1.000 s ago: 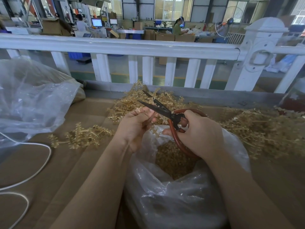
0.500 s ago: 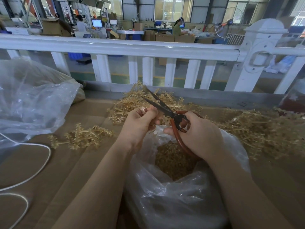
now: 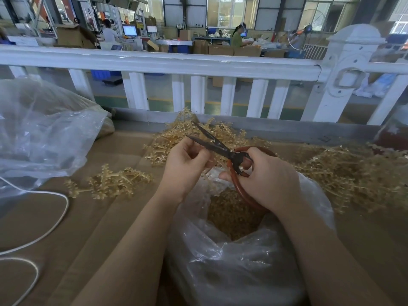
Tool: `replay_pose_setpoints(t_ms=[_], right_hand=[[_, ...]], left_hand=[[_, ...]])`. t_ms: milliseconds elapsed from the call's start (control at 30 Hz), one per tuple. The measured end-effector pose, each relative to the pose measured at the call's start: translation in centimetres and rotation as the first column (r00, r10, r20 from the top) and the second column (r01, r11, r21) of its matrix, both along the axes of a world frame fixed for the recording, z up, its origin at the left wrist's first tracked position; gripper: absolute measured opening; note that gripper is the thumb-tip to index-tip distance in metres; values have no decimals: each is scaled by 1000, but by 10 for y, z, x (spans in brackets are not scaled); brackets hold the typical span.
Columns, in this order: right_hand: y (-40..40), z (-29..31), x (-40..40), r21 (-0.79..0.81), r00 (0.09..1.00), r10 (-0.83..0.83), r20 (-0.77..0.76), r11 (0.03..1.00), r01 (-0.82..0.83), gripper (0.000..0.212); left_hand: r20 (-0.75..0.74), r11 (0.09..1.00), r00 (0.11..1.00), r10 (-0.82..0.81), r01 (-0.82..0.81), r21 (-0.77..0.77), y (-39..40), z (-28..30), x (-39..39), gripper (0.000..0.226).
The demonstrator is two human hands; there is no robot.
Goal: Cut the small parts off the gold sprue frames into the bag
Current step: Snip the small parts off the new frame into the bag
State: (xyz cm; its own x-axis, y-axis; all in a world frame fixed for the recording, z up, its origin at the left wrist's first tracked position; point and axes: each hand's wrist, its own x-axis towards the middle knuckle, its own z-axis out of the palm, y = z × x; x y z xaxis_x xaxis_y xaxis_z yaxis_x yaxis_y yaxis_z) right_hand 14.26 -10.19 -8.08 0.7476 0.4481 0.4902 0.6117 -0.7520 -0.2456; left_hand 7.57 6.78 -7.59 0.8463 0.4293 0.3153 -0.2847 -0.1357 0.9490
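While held above clear plastic bag (image 3: 254, 250) of gold parts: left hand (image 3: 185, 164) pinching small gold sprue frame (image 3: 206, 173), right hand (image 3: 265, 180) gripping open red-handled scissors (image 3: 223, 150). Risk: parts flying outside bag, fingers near blades.

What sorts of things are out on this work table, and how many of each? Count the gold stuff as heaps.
Scissors: 1, in the right hand
Clear plastic bags: 2, one under the hands, one at left
Heaps of gold sprue frames: 3, left, middle, right
White cord: 1
Total: 7
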Motion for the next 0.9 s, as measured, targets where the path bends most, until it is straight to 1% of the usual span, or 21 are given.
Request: replay_pose_setpoints(t_ms=[67,133,200,367,467,533,633,700,767,833,900], right_hand=[[0,0,-1,-7,1000,-4,13,1000,4,83],[0,1,-1,-7,1000,-13,19,1000,13,82],[0,1,-2,-16,1000,-21,23,1000,21,84],[0,3,-2,-35,999,-30,21,999,31,77],[0,3,-3,-33,999,-42,21,999,43,78],[1,4,-3,-20,998,-54,24,998,55,78],[0,4,-3,-17,999,-51,15,999,51,82],[0,3,-2,-18,999,-37,9,999,37,83],[0,3,-3,-3,1000,-20,8,1000,20,80],[0,3,-4,7,1000,-15,20,1000,15,79],[0,3,-4,10,1000,-9,26,1000,9,84]], left_hand=[[-3,999,1000,-3,3,-46,0,0,1,13],[25,992,999,-21,24,-122,-1,0,1,19],[60,986,998,-37,46,-159,-1,-1,2,24],[57,985,997,-45,54,-166,-1,-2,1,25],[38,983,998,-47,53,-173,-2,-2,2,19],[28,990,999,-41,44,-133,-1,-3,3,12],[34,994,998,-44,47,-97,0,-3,1,4],[50,995,998,-38,43,-87,0,-2,0,14],[64,993,996,-56,62,-105,0,-2,0,20],[69,987,995,-78,87,-133,0,-2,0,22],[69,984,994,-91,100,-150,1,-2,0,21]])
